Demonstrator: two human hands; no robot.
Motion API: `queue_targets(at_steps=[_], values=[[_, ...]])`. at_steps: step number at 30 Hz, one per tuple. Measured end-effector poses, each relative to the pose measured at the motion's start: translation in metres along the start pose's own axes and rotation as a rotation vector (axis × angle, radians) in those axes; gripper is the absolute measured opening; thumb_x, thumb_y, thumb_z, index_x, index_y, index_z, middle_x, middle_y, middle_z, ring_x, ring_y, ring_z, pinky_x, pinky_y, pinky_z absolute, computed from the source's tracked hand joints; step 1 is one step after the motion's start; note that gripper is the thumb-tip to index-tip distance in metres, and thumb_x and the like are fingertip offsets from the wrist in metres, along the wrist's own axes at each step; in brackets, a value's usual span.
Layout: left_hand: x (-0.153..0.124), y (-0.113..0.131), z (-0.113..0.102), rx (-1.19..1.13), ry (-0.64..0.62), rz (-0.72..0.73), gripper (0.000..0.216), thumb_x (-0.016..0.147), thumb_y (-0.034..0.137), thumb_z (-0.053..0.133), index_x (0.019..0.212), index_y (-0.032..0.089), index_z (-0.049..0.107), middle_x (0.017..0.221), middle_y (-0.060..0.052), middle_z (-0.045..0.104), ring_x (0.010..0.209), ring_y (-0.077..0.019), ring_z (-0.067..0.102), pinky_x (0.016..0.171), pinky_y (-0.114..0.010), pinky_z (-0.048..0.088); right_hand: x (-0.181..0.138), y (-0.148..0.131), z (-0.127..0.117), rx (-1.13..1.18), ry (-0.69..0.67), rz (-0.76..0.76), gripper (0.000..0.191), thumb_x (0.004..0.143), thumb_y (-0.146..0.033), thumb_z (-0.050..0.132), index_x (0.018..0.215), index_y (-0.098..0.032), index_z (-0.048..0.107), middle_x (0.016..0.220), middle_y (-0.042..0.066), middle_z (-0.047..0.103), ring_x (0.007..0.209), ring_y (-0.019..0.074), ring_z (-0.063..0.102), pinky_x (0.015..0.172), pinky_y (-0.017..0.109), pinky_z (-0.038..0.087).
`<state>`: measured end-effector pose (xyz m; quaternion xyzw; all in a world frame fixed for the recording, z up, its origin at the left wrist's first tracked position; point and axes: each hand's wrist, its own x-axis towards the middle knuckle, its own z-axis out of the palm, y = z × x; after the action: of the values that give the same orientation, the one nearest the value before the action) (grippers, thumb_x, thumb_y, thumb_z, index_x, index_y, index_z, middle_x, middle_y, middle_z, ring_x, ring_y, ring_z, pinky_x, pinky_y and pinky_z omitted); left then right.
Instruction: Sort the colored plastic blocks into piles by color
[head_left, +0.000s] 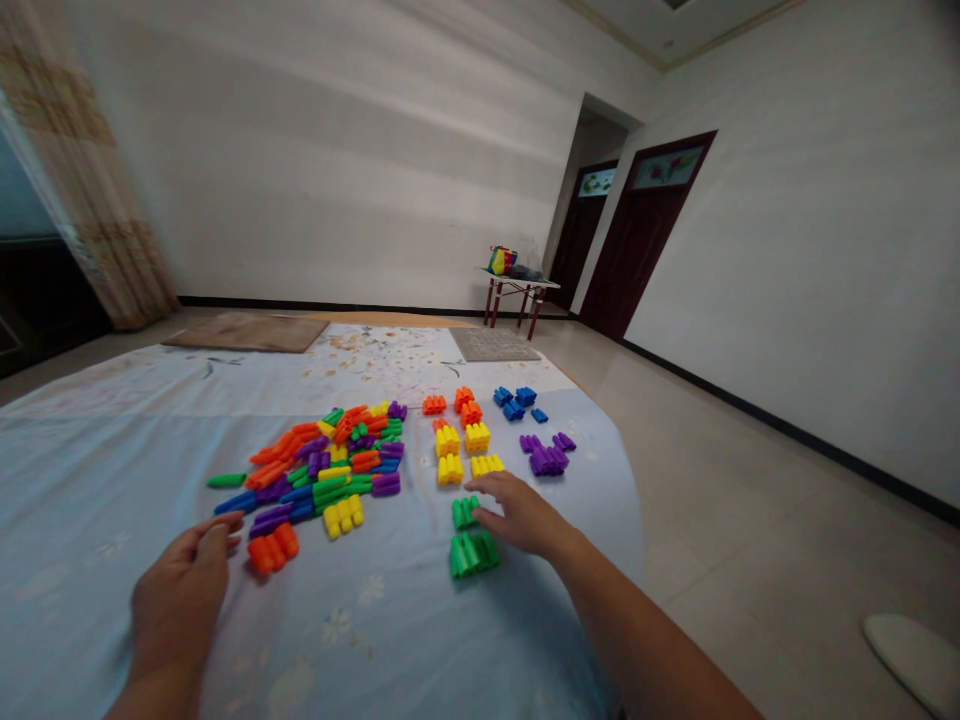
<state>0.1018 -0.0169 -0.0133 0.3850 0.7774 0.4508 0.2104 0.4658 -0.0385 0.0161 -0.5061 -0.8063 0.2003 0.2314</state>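
Colourful plastic building blocks, shaped like joined tubes, lie on the tablecloth. My right hand (517, 512) reaches over the sorted side, thumb and fingers apart, the thumb at the edge of a small green block (465, 512). A larger green block (474, 555) lies just nearer to me. Beyond the fingers are yellow blocks (450, 469). My left hand (187, 575) rests at the near left of a mixed heap (322, 480), its fingers drawn together with nothing visible in them. Closest to it are an orange block (273, 550) and a blue block (236, 503).
Orange blocks (434, 405), blue blocks (514, 403) and purple blocks (547, 458) lie in separate groups farther off. A brown mat (247, 332) and a grey mat (493, 345) lie at the far side. A small table (517, 280) stands by the wall.
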Motion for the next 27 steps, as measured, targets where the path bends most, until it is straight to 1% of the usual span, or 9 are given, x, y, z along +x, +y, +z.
queue_targets(at_steps=[3, 6, 8, 12, 14, 17, 20, 22, 27], values=[[0.001, -0.003, 0.001, 0.006, -0.001, 0.005, 0.047, 0.073, 0.045, 0.041, 0.103, 0.018, 0.064, 0.082, -0.006, 0.065, 0.086, -0.0222, 0.059, 0.08, -0.033, 0.044, -0.02, -0.006, -0.001, 0.083, 0.009, 0.011, 0.041, 0.079, -0.031, 0.065, 0.119, -0.021, 0.06, 0.117, 0.009, 0.062, 0.109, 0.0213, 0.055, 0.094, 0.037, 0.044], [0.003, -0.004, 0.001, 0.013, -0.005, 0.024, 0.046, 0.073, 0.044, 0.042, 0.104, 0.019, 0.064, 0.084, -0.006, 0.065, 0.087, -0.0227, 0.059, 0.081, -0.033, 0.044, -0.034, -0.009, 0.003, 0.112, -0.024, 0.012, 0.053, 0.07, -0.032, 0.074, 0.12, -0.021, 0.06, 0.119, 0.009, 0.061, 0.111, 0.0223, 0.053, 0.098, 0.038, 0.04], [0.002, -0.003, 0.001, 0.011, -0.001, 0.028, 0.046, 0.073, 0.044, 0.041, 0.104, 0.019, 0.064, 0.085, -0.006, 0.065, 0.089, -0.0232, 0.059, 0.081, -0.033, 0.044, -0.038, -0.009, 0.007, 0.113, -0.025, 0.005, 0.055, 0.067, -0.029, 0.077, 0.119, -0.02, 0.06, 0.119, 0.009, 0.061, 0.112, 0.0225, 0.052, 0.101, 0.039, 0.037], [-0.002, 0.002, -0.001, 0.009, -0.009, 0.028, 0.046, 0.073, 0.044, 0.04, 0.102, 0.017, 0.064, 0.086, -0.007, 0.065, 0.092, -0.0233, 0.059, 0.084, -0.033, 0.044, -0.036, -0.007, 0.018, 0.094, 0.011, -0.006, 0.049, 0.068, -0.023, 0.077, 0.114, -0.019, 0.063, 0.109, 0.009, 0.064, 0.107, 0.0215, 0.054, 0.098, 0.037, 0.037], [-0.002, 0.002, -0.002, 0.01, -0.011, 0.031, 0.045, 0.073, 0.044, 0.041, 0.101, 0.017, 0.064, 0.086, -0.007, 0.065, 0.092, -0.0232, 0.059, 0.087, -0.033, 0.043, -0.035, -0.008, 0.022, 0.07, 0.022, -0.002, 0.047, 0.069, -0.024, 0.076, 0.113, -0.019, 0.063, 0.105, 0.008, 0.064, 0.104, 0.0212, 0.055, 0.096, 0.036, 0.038], [-0.001, -0.001, -0.001, 0.007, -0.01, 0.032, 0.044, 0.073, 0.044, 0.04, 0.101, 0.019, 0.063, 0.085, -0.006, 0.065, 0.091, -0.0232, 0.059, 0.088, -0.035, 0.043, -0.037, -0.01, 0.022, 0.053, 0.032, 0.008, 0.047, 0.069, -0.027, 0.076, 0.113, -0.019, 0.063, 0.104, 0.007, 0.063, 0.103, 0.0215, 0.054, 0.097, 0.037, 0.037], [0.002, -0.006, 0.0, 0.0, -0.012, 0.027, 0.043, 0.074, 0.044, 0.041, 0.101, 0.02, 0.063, 0.087, -0.006, 0.065, 0.092, -0.0235, 0.059, 0.087, -0.035, 0.043, -0.043, -0.011, 0.018, 0.081, 0.071, 0.068, 0.048, 0.071, -0.03, 0.073, 0.117, -0.02, 0.061, 0.109, 0.008, 0.061, 0.104, 0.021, 0.054, 0.094, 0.035, 0.041], [0.002, -0.008, 0.001, 0.007, -0.011, 0.021, 0.043, 0.074, 0.044, 0.041, 0.101, 0.02, 0.063, 0.087, -0.006, 0.064, 0.093, -0.0238, 0.059, 0.088, -0.036, 0.043, -0.049, -0.01, 0.017, 0.095, 0.095, 0.127, 0.049, 0.073, -0.03, 0.071, 0.119, -0.02, 0.058, 0.11, 0.008, 0.06, 0.099, 0.0199, 0.056, 0.089, 0.032, 0.044], [-0.004, 0.0, -0.001, 0.028, -0.003, 0.03, 0.045, 0.074, 0.044, 0.039, 0.102, 0.019, 0.064, 0.086, -0.007, 0.064, 0.093, -0.0244, 0.059, 0.086, -0.036, 0.044, -0.057, -0.003, 0.021, 0.1, 0.069, 0.214, 0.045, 0.072, -0.022, 0.069, 0.115, -0.021, 0.06, 0.098, 0.006, 0.062, 0.084, 0.0171, 0.059, 0.078, 0.028, 0.047]])
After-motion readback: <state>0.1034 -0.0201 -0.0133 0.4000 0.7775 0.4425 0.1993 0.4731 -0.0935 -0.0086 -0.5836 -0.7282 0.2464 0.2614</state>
